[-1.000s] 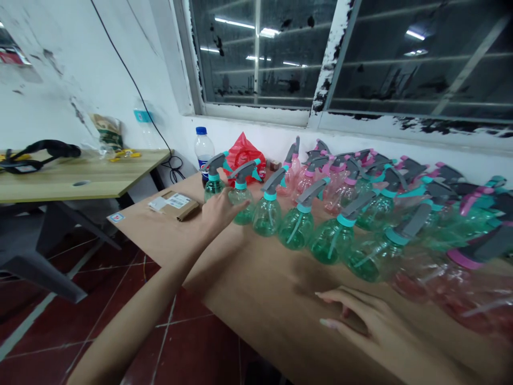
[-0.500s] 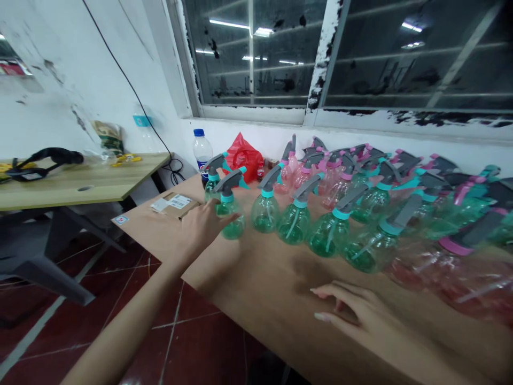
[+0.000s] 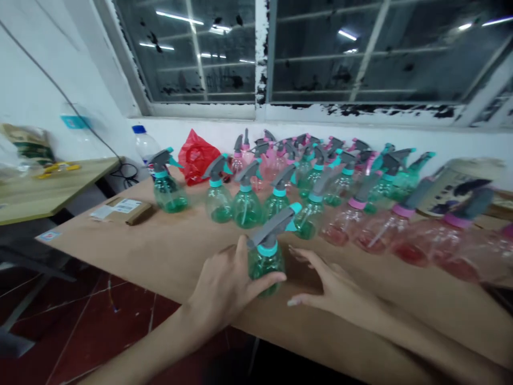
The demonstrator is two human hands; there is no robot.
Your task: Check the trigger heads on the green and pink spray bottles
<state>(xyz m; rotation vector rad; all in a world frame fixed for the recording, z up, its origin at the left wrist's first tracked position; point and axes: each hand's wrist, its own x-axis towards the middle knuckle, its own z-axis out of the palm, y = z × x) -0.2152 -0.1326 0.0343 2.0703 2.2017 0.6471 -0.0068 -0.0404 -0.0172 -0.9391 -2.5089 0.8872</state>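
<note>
My left hand (image 3: 228, 286) is wrapped round a green spray bottle (image 3: 267, 256) with a grey trigger and teal collar, standing near the front edge of the brown table (image 3: 172, 251). My right hand (image 3: 332, 286) lies just right of that bottle with fingers stretched out and apart, holding nothing. Behind them a row of green spray bottles (image 3: 245, 200) stands upright, and one green bottle (image 3: 166, 184) stands apart at the left. Pink spray bottles (image 3: 368, 232) lie and stand to the right and at the back.
A red plastic bag (image 3: 195, 158) and a clear water bottle (image 3: 143, 147) stand at the back left by the wall. A small cardboard packet (image 3: 122, 209) lies at the table's left end. A second wooden table (image 3: 36, 192) is further left. A printed can (image 3: 455, 184) stands at the right.
My left hand has drawn the green spray bottle out of the row toward the front edge, near my right hand. The camera has swung to the right.
</note>
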